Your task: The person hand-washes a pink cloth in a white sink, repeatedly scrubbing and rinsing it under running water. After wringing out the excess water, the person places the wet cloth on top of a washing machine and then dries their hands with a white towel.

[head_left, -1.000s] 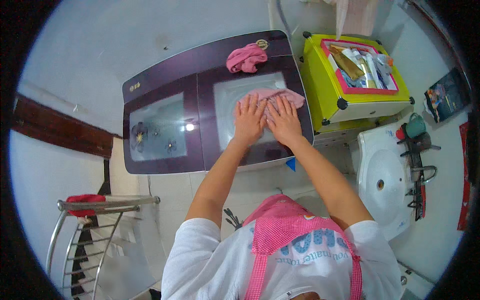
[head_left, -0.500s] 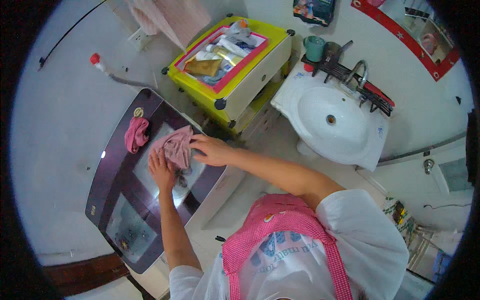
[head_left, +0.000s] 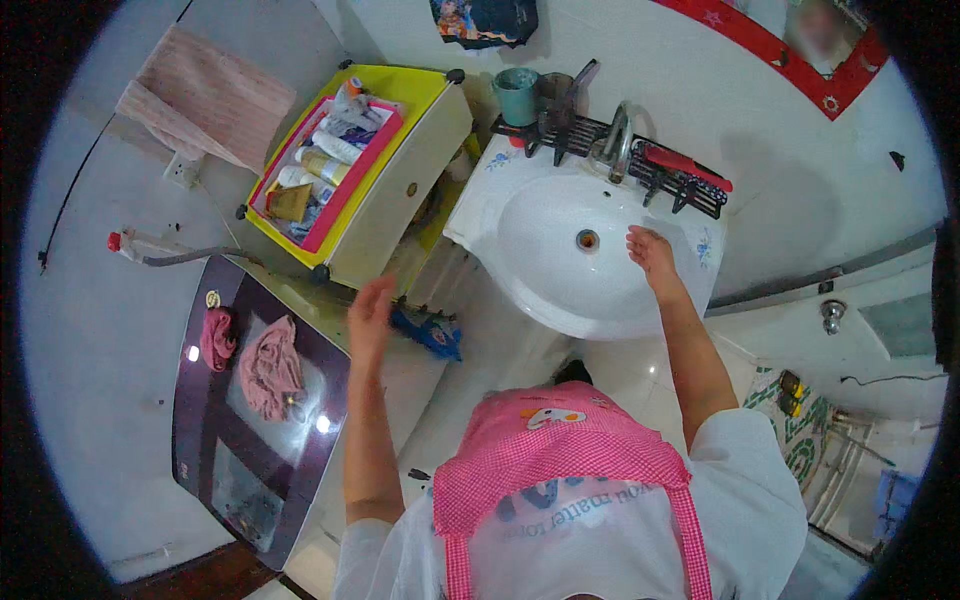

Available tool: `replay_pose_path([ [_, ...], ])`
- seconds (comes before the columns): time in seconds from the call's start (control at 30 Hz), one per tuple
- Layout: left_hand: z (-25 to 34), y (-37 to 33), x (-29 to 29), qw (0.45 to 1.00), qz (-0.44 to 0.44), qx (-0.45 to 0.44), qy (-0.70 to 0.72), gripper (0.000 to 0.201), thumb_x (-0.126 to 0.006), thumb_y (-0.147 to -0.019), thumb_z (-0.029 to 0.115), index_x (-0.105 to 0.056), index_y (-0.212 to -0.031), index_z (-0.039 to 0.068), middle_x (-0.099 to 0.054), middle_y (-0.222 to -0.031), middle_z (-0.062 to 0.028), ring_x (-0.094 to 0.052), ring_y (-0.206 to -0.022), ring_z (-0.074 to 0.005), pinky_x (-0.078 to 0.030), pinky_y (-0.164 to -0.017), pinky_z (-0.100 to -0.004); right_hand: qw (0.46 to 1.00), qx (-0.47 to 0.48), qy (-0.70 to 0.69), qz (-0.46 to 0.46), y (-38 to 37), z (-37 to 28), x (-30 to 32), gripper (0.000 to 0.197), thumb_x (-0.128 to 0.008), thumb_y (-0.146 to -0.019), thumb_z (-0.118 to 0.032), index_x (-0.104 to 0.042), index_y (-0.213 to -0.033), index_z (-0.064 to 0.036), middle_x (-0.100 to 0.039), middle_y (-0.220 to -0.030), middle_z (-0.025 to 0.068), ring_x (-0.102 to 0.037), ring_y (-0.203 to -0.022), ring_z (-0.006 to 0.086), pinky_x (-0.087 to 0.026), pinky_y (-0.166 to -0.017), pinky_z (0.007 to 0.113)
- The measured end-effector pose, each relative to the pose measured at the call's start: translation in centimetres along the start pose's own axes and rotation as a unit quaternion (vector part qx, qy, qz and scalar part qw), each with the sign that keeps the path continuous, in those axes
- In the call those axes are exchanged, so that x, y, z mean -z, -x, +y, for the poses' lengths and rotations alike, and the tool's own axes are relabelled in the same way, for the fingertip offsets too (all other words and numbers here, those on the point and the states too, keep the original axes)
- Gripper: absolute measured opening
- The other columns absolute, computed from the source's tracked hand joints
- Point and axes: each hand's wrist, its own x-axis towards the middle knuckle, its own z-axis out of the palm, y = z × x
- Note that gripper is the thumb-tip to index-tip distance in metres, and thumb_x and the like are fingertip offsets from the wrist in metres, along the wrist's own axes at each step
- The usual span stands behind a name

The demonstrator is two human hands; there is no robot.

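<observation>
A dusty-pink cloth (head_left: 272, 370) lies crumpled on the dark purple lid (head_left: 213, 440) of a top-loading washing machine at the left. Next to it sits a bunched darker pink cloth (head_left: 217, 338). My left hand (head_left: 370, 318) is raised beside the machine's right edge, apart from both cloths; slightly blurred, its fingers look loosely stretched and it holds nothing. Over the right side of the white washbasin (head_left: 515, 265) hovers my right hand (head_left: 652, 255), empty, its fingers extended below the tap (head_left: 620, 145).
A black rack (head_left: 655, 172) behind the basin carries a green cup (head_left: 517, 97), a dark cup and a red-handled item. A yellow-topped cabinet (head_left: 425, 95) bears a pink-rimmed tray (head_left: 345, 185) of tubes. A blue package (head_left: 430, 332) shows between cabinet and machine. A pink towel (head_left: 205, 100) hangs on the wall.
Both hands have left the dusty-pink cloth, which stays on the lid. My right hand has swung right to the basin, and my left has lifted off the machine. The view has turned right.
</observation>
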Motion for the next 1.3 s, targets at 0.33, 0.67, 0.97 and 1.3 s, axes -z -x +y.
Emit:
replay_pose_path([
  [0.33, 3.5, -6.9, -29.9, 0.899, -0.298, 0.215, 0.238, 0.041, -0.044, -0.096, 0.034, -0.056, -0.114, -0.002, -0.062, -0.109, -0.0128, -0.057, -0.105, -0.0212, -0.044, -0.093, -0.0326, 0.977, -0.021, -0.194, -0.088, -7.1, -6.1, -0.9, 0.017, -0.054, -0.087, -0.015, -0.059, -0.099, -0.0035, -0.065, -0.096, 0.009, -0.062, -0.083, 0.0169, -0.05, -0.074, 0.03],
  [0.67, -0.7, -10.8, -36.0, 0.554, -0.358, 0.245, 0.711, 0.03, -0.043, -0.091, 0.034, -0.055, -0.103, 0.009, -0.061, -0.101, -0.0091, -0.058, -0.095, -0.0259, -0.043, -0.091, -0.0449, 0.913, -0.178, -0.259, -0.259, -3.6, -5.7, -9.0, 0.027, -0.052, -0.091, -0.029, -0.061, -0.092, -0.0027, -0.064, -0.088, 0.0131, -0.062, -0.081, 0.0249, -0.051, -0.071, 0.039],
  [0.97, 1.4, -10.7, -39.6, 0.628, -0.13, 0.342, 0.687, 0.043, -0.032, -0.095, 0.044, -0.054, -0.103, 0.008, -0.06, -0.101, -0.0119, -0.057, -0.096, -0.0329, -0.049, -0.079, -0.0451, 0.798, 0.281, 0.523, -0.1, -4.3, -5.8, -9.7, 0.024, -0.057, -0.085, -0.032, -0.063, -0.082, -0.0088, -0.062, -0.092, 0.0173, -0.061, -0.084, 0.033, -0.047, -0.069, 0.046],
  [1.3, -2.5, -12.6, -42.2, 0.723, 0.018, 0.349, 0.596, 0.046, -0.033, -0.096, 0.036, -0.05, -0.106, -0.006, -0.06, -0.102, -0.0246, -0.06, -0.088, -0.0346, -0.049, -0.088, -0.0456, 0.825, 0.46, 0.274, -0.18, 4.0, -2.2, -7.5, 0.03, -0.048, -0.088, -0.012, -0.056, -0.116, -0.0056, -0.05, -0.128, 0.0128, -0.035, -0.129, 0.0343, -0.025, -0.109, 0.043],
])
